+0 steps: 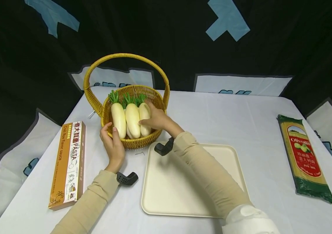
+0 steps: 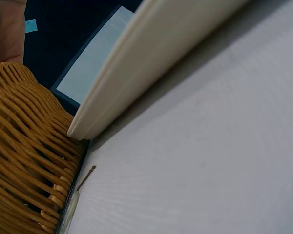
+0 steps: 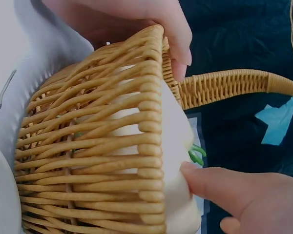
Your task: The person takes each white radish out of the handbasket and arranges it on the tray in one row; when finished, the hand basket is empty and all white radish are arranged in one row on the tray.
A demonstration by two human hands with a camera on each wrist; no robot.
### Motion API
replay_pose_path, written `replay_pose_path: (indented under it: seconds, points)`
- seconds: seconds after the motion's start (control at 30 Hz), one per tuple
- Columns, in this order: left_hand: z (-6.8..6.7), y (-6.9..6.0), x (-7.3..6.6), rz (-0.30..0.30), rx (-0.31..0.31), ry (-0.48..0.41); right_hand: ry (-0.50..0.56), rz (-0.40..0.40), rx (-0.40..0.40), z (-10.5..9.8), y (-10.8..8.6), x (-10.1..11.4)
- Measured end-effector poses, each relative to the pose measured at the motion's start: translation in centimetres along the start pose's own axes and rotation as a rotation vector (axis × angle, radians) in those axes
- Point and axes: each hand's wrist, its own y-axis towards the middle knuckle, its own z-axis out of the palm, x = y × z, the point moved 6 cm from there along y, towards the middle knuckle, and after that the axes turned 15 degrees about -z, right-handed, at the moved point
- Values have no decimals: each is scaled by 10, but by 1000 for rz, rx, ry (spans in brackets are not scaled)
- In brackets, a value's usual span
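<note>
A yellow wicker basket (image 1: 139,143) holds several white radishes with green tops, among them a left one (image 1: 118,120), a middle one (image 1: 132,121) and a right one (image 1: 145,117). The right hand (image 1: 158,119) curls its thumb and fingers round the right radish inside the basket. At the basket's front left rim rests the left hand (image 1: 114,148), fingers over the edge and thumb near the left radish. In the right wrist view the right hand (image 3: 249,195) touches a radish (image 3: 178,195), and the left hand (image 3: 136,19) holds the far side of the basket (image 3: 97,165).
A cream tray (image 1: 177,195) lies in front of the basket, under the right forearm. An orange and white pasta box (image 1: 67,162) lies at the left, beside the basket. A green and red pasta bag (image 1: 305,157) is on the far right. Black cloth hangs behind the table.
</note>
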Motion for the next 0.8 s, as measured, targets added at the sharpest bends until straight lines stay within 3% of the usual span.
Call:
replay_pose_path:
  seconds: [0.4, 0.63, 0.8]
  points:
    - [0, -1, -2, 9, -9, 5, 295, -99, 101, -2, -11, 0]
    - [0, 0, -2, 9, -14, 2, 469, -120, 84, -2, -11, -8]
    - [0, -1, -2, 22, -17, -3, 519, -117, 40, -4, -15, -12]
